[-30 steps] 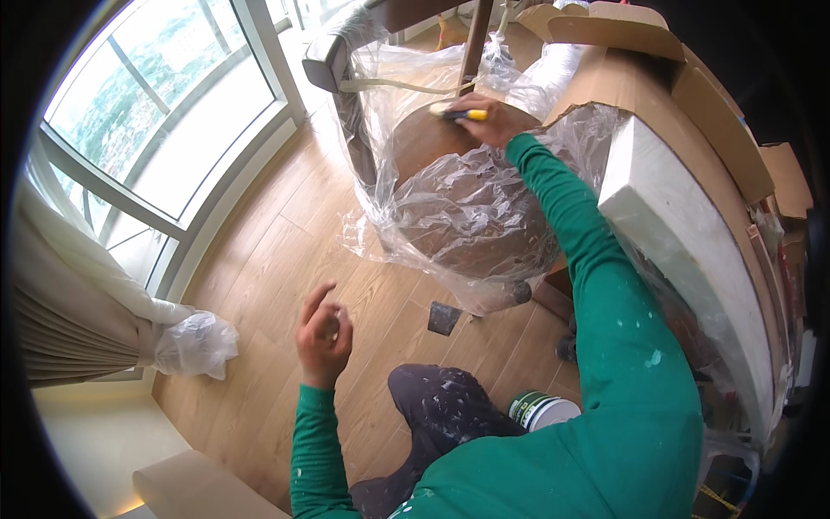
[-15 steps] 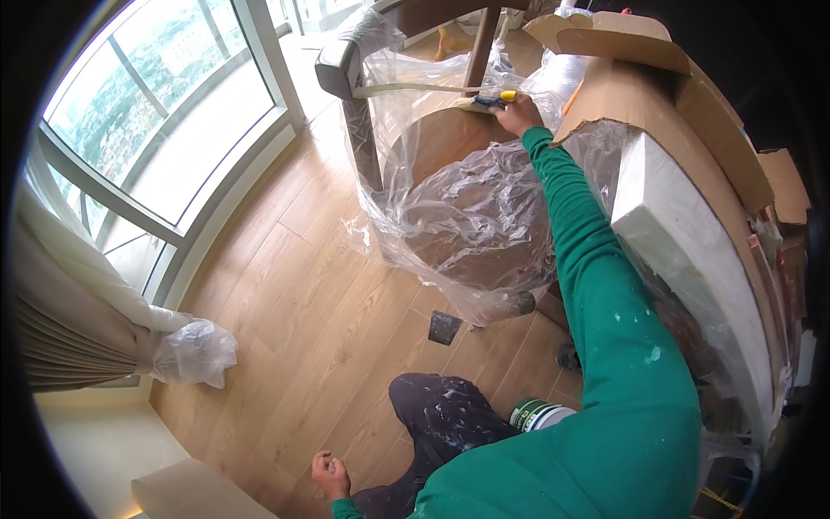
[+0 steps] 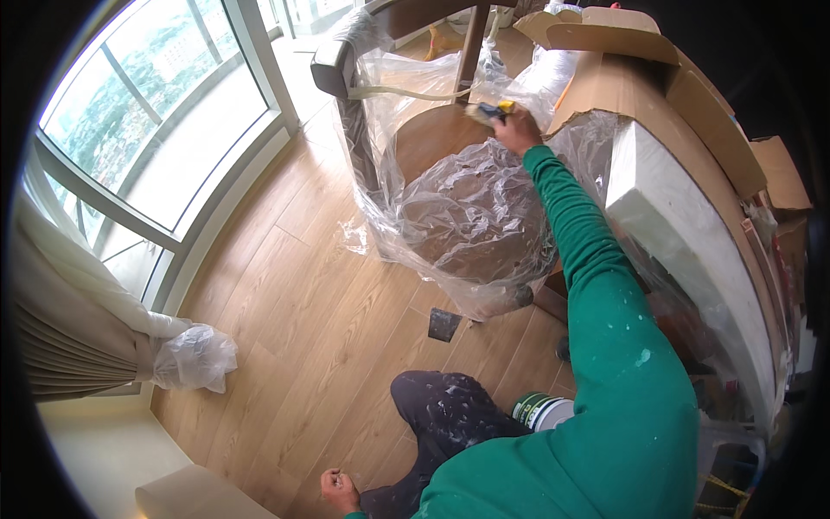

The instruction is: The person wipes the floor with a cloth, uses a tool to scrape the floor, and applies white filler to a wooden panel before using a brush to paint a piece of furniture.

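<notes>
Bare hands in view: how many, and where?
2. The right hand grips a black and yellow brush near the far edge of the rounded brown chair seat; the curled left hand is near the picture's bottom edge, left of the dark, paint-flecked trousers.

Beige curtain [image 3: 82,342], window [image 3: 164,138], perhaps distant trees [image 3: 91,112]

L hand [image 3: 340,491] dropped vs. earlier; brush [image 3: 491,112] moved R.

Room to pass lay over the floor [image 3: 277,285] between window [image 3: 164,164] and chair [image 3: 331,71], whereas film [image 3: 471,208] and carton [image 3: 618,86] hemmed the right hand [image 3: 519,130].
</notes>
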A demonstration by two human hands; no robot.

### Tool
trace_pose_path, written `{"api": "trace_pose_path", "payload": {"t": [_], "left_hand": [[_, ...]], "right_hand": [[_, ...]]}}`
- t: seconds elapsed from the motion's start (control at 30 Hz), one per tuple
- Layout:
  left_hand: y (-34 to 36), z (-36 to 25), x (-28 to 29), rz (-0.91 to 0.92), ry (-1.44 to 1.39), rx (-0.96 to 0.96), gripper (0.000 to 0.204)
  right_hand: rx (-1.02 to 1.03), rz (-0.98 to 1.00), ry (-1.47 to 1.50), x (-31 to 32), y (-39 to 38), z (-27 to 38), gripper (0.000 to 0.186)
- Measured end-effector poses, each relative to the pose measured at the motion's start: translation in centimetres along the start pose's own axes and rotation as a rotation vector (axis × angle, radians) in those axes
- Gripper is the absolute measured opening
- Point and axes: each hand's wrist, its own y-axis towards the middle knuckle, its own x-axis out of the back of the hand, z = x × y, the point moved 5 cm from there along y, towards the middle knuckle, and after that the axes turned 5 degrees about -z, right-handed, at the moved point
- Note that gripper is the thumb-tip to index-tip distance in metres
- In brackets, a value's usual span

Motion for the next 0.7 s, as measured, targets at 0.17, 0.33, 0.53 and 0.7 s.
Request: {"api": "trace_pose_path", "payload": {"t": [0.17, 0.33, 0.53, 0.7], "left_hand": [[-2.7, 4.6, 0.3, 0.141, 0.090, 0.082, 0.026], [4.1, -3.5, -3.2, 0.124, -0.004, -0.170, 0.016], [-1.0, 5.1, 2.6, -0.085, 0.033, -0.016, 0.004], [-4.1, 6.5, 2.2, 0.099, 0.150, 0.142, 0.013]], "right_hand": [[0.007, -0.024, -0.228, 5.2, 1.4, -4.0, 0.023], [0.446, 0.135, 0.482, 2.8, -6.8, 19.3, 0.019], [-0.119, -0.007, -0.112, 4.8, -4.3, -2.3, 0.020], [0.256, -0.374, -0.308, 8.0, -4.2, -5.0, 0.025]]}}
